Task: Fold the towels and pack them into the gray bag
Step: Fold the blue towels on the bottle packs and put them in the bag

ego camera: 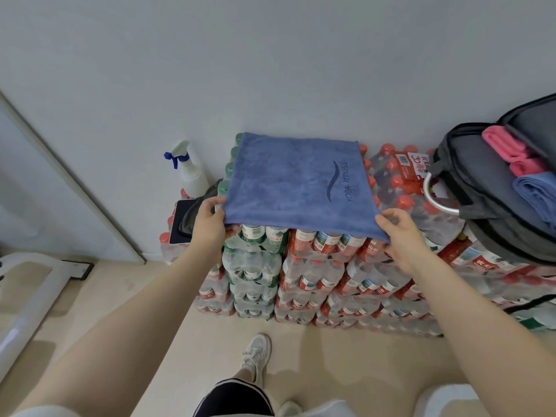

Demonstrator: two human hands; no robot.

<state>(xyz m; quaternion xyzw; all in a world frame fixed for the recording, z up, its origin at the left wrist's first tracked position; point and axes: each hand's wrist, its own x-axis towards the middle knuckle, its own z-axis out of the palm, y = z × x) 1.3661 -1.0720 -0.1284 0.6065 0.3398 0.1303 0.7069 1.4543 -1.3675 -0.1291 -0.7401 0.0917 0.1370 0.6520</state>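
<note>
Blue towel (pixel 296 183): lying flat and doubled across the top of the stacked water-bottle packs (pixel 313 266), "YOGA FITNESS" lettering facing up, near edge overhanging the front.
Gray bag (pixel 478 176): sitting unzipped at the stack's right end, holding folded pink towels (pixel 508 152) and a folded blue towel (pixel 535 191).
</note>
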